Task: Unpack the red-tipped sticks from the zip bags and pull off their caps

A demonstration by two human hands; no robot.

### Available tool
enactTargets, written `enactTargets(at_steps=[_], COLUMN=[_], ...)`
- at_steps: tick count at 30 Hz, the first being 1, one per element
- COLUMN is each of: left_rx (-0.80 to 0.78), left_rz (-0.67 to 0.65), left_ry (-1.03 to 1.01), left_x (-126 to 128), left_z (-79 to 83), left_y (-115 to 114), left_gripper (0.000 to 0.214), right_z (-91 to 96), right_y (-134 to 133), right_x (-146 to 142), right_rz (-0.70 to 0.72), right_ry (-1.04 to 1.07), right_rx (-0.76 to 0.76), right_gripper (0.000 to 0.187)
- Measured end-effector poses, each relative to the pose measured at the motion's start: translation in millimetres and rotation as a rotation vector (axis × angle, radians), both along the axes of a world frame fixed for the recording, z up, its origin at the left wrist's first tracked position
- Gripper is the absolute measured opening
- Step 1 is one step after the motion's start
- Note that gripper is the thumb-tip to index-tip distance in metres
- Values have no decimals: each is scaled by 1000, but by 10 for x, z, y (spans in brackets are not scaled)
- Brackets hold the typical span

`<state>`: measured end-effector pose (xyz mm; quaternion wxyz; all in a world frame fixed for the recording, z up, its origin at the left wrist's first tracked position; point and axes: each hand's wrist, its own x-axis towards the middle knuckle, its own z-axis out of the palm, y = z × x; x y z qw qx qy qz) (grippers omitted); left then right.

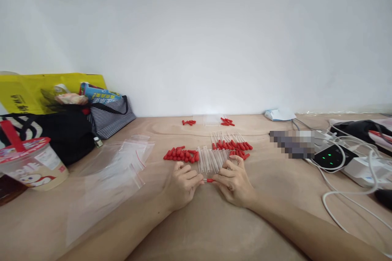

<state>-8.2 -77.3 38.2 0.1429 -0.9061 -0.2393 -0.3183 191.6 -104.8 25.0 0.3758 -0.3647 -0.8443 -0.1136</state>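
My left hand (pixel 183 183) and my right hand (pixel 233 181) meet over the wooden table (pixel 214 228), fingers pinched together on a small clear tube with a red cap (pixel 209 180) held between them. Just beyond my fingers lies a row of clear tubes (pixel 211 160). A pile of loose red caps (pixel 180 154) sits to the left of it. Capped tubes with red ends (pixel 231 143) lie fanned out behind and to the right.
Clear zip bags (pixel 116 163) lie at left, near a plastic drink cup (pixel 33 163) and striped and black bags (pixel 76 126). At right are a power strip (pixel 333 157), white cables (pixel 346 195) and a white wall behind. Small groups of red caps (pixel 189 122) lie farther back.
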Motion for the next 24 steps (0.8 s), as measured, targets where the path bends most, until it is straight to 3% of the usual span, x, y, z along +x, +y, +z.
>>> enactTargets(at_steps=[14, 19, 24], left_rx=[-75, -152, -188], left_rz=[22, 146, 179], left_ry=[48, -58, -81], left_x=[-74, -253, -238], left_z=[-10, -30, -47], left_y=[5, 28, 53], left_gripper=[30, 28, 35], right_z=[47, 10, 34], right_y=[-71, -15, 171], right_x=[96, 336, 556], right_rz=[-55, -180, -108], right_ry=[-14, 158, 371], right_rx=[-39, -59, -172], right_gripper=[17, 13, 21])
